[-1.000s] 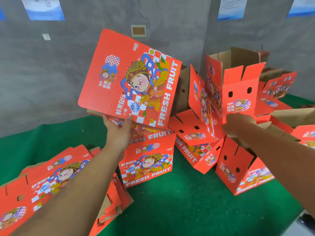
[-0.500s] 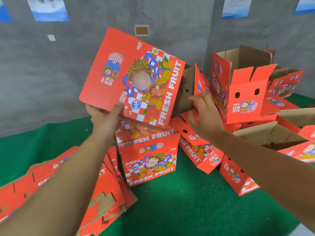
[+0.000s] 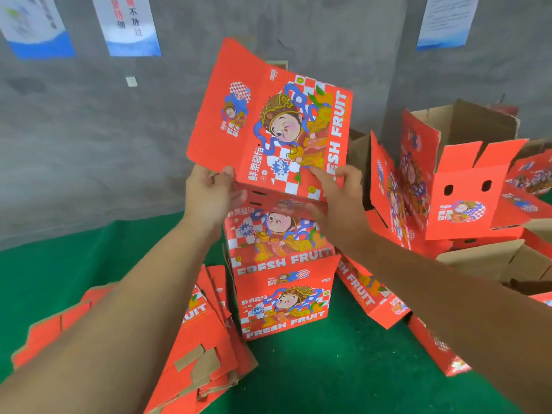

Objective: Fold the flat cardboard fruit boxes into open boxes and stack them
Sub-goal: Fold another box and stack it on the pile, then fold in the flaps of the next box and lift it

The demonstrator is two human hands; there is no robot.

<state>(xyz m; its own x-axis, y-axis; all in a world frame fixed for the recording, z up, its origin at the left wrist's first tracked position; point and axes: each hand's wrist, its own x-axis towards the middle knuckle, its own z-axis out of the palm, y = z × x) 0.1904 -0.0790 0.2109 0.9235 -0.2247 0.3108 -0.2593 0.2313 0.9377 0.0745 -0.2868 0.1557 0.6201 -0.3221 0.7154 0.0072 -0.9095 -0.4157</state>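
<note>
A flat red fruit box [image 3: 268,121] with a cartoon print and "FRESH FRUIT" lettering is held upright in the air at the centre. My left hand [image 3: 209,195] grips its lower left edge, thumb on the printed face. My right hand [image 3: 337,201] holds the lower right edge, thumb on the front and fingers behind. Directly below stand two folded boxes [image 3: 283,282], one on top of the other. A pile of flat boxes [image 3: 197,339] lies at the lower left, partly hidden by my left forearm.
Several folded open boxes [image 3: 457,186] are heaped at the right, some tipped on their sides. Green floor covering [image 3: 328,372] stretches in front. A grey wall [image 3: 89,138] with posters stands close behind the boxes.
My right hand has come over from the heap at the right and taken hold of the flat box's lower right edge. The box now stands more upright and nearer the centre.
</note>
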